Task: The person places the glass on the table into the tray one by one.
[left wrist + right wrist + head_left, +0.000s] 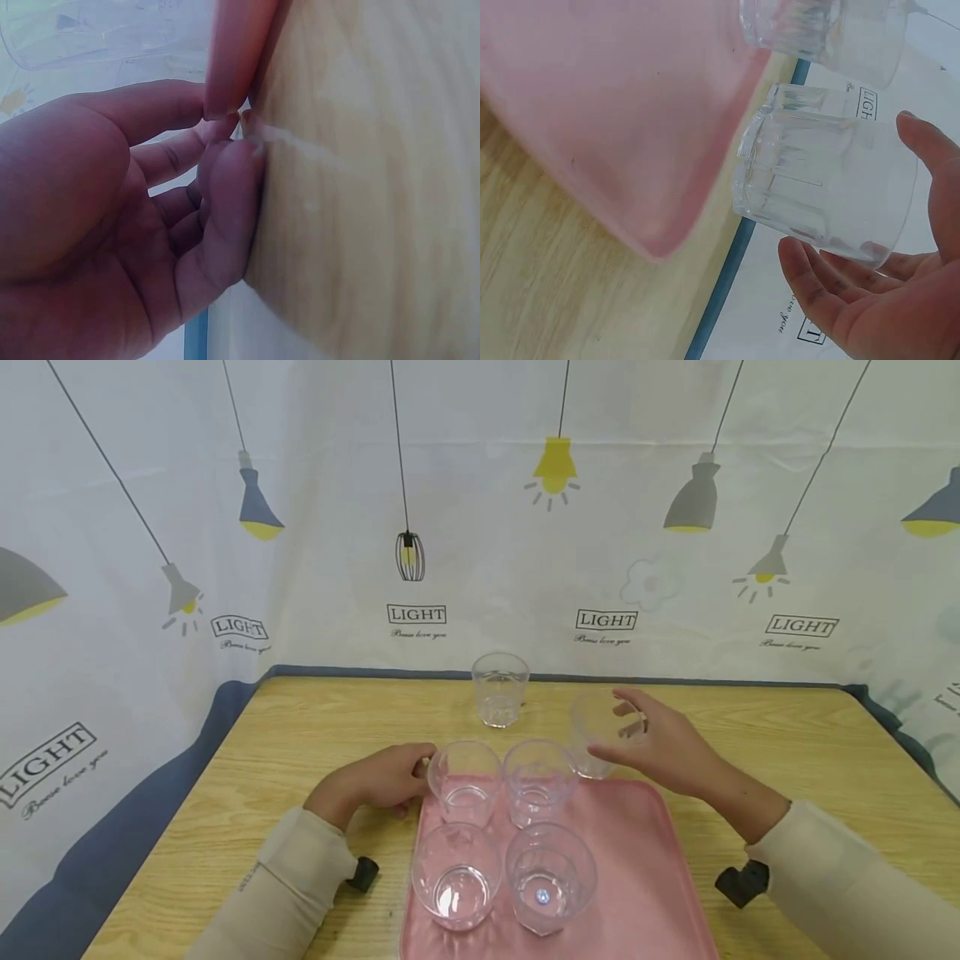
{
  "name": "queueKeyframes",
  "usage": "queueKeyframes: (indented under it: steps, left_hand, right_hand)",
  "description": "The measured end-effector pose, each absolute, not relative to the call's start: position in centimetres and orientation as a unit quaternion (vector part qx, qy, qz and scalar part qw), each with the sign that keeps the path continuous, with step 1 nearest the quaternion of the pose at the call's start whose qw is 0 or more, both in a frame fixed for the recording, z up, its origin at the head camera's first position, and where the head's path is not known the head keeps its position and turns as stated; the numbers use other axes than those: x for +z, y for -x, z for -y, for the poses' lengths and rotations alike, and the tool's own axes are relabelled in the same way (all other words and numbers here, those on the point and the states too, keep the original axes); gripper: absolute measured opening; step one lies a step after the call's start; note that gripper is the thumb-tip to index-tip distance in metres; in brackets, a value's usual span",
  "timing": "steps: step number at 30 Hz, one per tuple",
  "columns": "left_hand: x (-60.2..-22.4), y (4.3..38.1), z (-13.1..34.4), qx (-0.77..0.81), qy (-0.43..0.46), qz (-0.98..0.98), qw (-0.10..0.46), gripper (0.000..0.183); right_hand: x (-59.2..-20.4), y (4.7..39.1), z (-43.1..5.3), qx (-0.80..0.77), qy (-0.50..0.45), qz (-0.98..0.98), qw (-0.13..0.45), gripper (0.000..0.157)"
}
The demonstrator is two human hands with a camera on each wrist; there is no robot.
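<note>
My right hand point(667, 747) holds a clear plastic cup point(832, 180) by its upper sides, thumb on one side and fingers on the other. The cup is upright close to the back edge of a pink tray point(637, 868). Along the tray's left side, near its back corner, my left hand point(382, 777) pinches the rim; in the left wrist view the thumb lies against the pink edge point(240, 52) and the other fingers curl beneath. Several clear cups stand in two rows on the tray's left half, among them a front left one point(457, 881) and a front right one point(551, 885).
Another clear cup point(500, 689) stands on the wooden table point(337, 718) behind the tray, near the far edge. A white curtain point(487, 485) printed with lamps rises behind the table and along its sides.
</note>
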State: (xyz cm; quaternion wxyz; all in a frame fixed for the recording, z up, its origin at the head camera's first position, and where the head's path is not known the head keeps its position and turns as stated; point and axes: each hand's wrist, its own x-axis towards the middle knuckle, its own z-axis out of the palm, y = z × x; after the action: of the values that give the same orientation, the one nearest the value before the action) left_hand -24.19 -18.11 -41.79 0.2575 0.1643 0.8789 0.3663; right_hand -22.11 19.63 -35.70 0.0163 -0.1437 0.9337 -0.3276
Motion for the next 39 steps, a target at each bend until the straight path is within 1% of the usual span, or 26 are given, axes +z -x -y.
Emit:
queueKeyframes:
  steps: [5, 13, 20, 25, 30, 34, 39]
  left_hand:
    - [-41.6, 24.1, 18.1, 0.361, -0.166, -0.882, 0.255, 0.010]
    - [-41.2, 23.9, 18.0, 0.370, -0.165, -0.876, 0.260, 0.011]
    - [-41.2, 23.8, 18.0, 0.374, -0.169, -0.874, 0.261, 0.012]
    - [-41.4, 23.9, 18.0, 0.372, -0.167, -0.874, 0.263, 0.011]
    - [-41.5, 24.1, 18.1, 0.369, -0.167, -0.876, 0.261, 0.014]
    - [-41.6, 24.1, 18.1, 0.369, -0.169, -0.876, 0.260, 0.017]
    - [-41.6, 24.1, 18.1, 0.371, -0.169, -0.876, 0.259, 0.018]
  right_hand:
    - [-35.2, 20.8, -19.9, -0.341, 0.150, -0.928, 0.016, 0.091]
    - [-35.6, 19.2, -20.1, -0.348, 0.163, -0.923, 0.015, 0.088]
    - [-36.0, 18.2, -20.3, -0.353, 0.166, -0.920, 0.028, 0.090]
    - [-36.2, 17.5, -20.6, -0.356, 0.169, -0.919, 0.028, 0.089]
    - [-36.6, 16.9, -20.8, -0.356, 0.173, -0.918, 0.019, 0.088]
    - [-36.9, 16.8, -20.8, -0.354, 0.176, -0.918, 0.019, 0.088]
    - [-37.0, 16.8, -20.8, -0.348, 0.171, -0.921, 0.019, 0.089]
